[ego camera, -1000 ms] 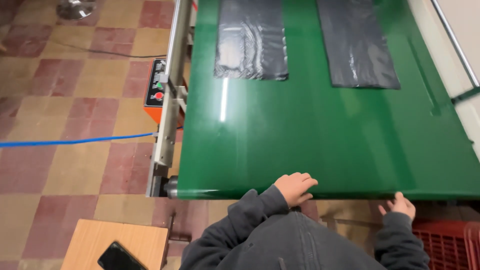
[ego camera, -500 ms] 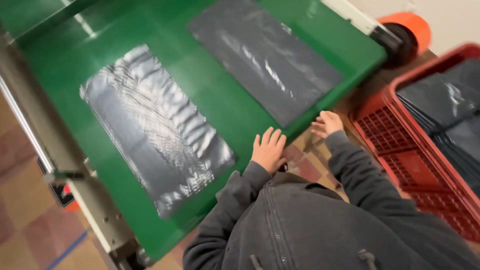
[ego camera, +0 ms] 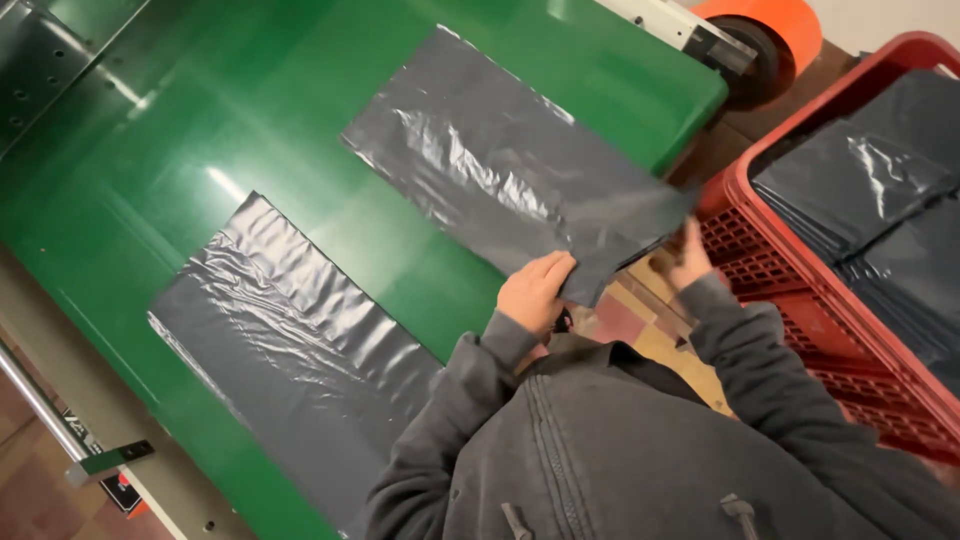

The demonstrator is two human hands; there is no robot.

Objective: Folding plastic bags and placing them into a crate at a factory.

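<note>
- The person's left hand [ego camera: 535, 290] holds the near end of a dark grey plastic bag [ego camera: 510, 175], with the fingers closed on its edge.
- The right hand [ego camera: 688, 258] is at the other near corner of the same bag. The bag hides most of it, so how it grips cannot be told.
- This bag lies mostly flat on the green belt [ego camera: 300, 130], and its near end hangs past the belt edge.
- A second grey bag [ego camera: 290, 350] lies flat on the belt, just beside the left sleeve. No hand touches it.
- A red plastic crate [ego camera: 800, 290] stands on the person's right, near the belt end.
- Inside the crate are flat stacks of dark bags [ego camera: 870, 190], side by side. The crate looks partly full.
- So some bags are already in the crate, one is in the hands, and one waits on the belt.
- An orange roller [ego camera: 770, 30] sits at the far corner of the belt.
</note>
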